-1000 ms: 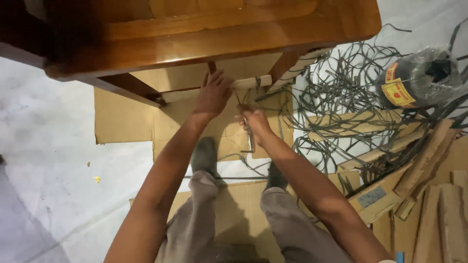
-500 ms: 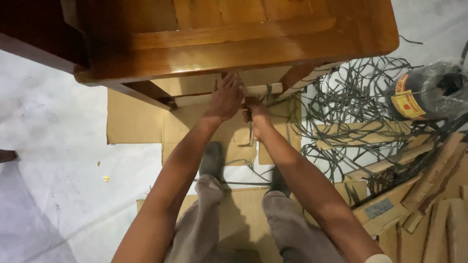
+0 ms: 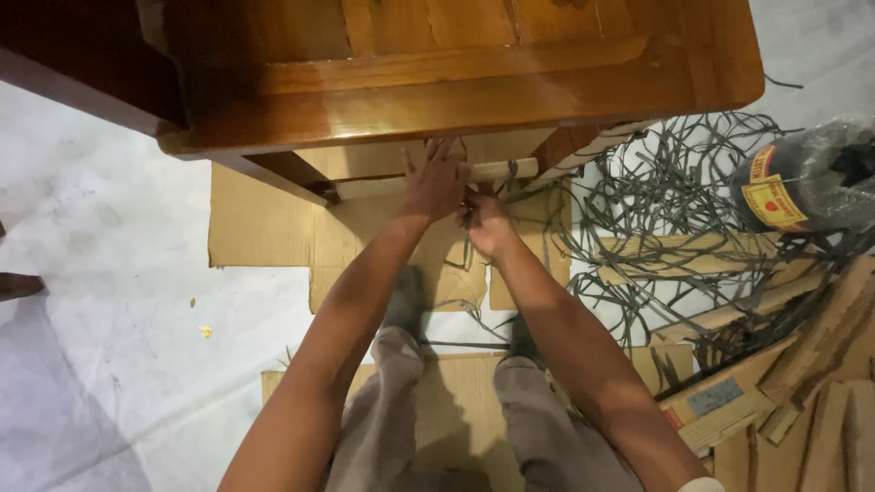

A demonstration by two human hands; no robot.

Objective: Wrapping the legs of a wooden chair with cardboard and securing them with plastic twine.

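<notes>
A polished brown wooden table (image 3: 456, 82) stands over me, its top filling the upper view. Under its edge runs a pale wrapped crossbar (image 3: 510, 169). My left hand (image 3: 434, 182) lies on that crossbar, fingers spread against it. My right hand (image 3: 486, 221) is closed just beside it, pinching a thin dark strap (image 3: 467, 211) below the bar. The strap's path under the table is hidden by my hands.
Flat cardboard sheets (image 3: 264, 223) cover the pale floor under the table. A tangle of dark straps (image 3: 674, 200) lies to the right, beside a plastic-wrapped dark roll (image 3: 802, 182). Cut cardboard strips (image 3: 784, 364) pile up at the lower right. My legs and feet are below.
My right hand has risen from lower on the cardboard up to the crossbar, close against my left hand. The left hand stayed on the bar.
</notes>
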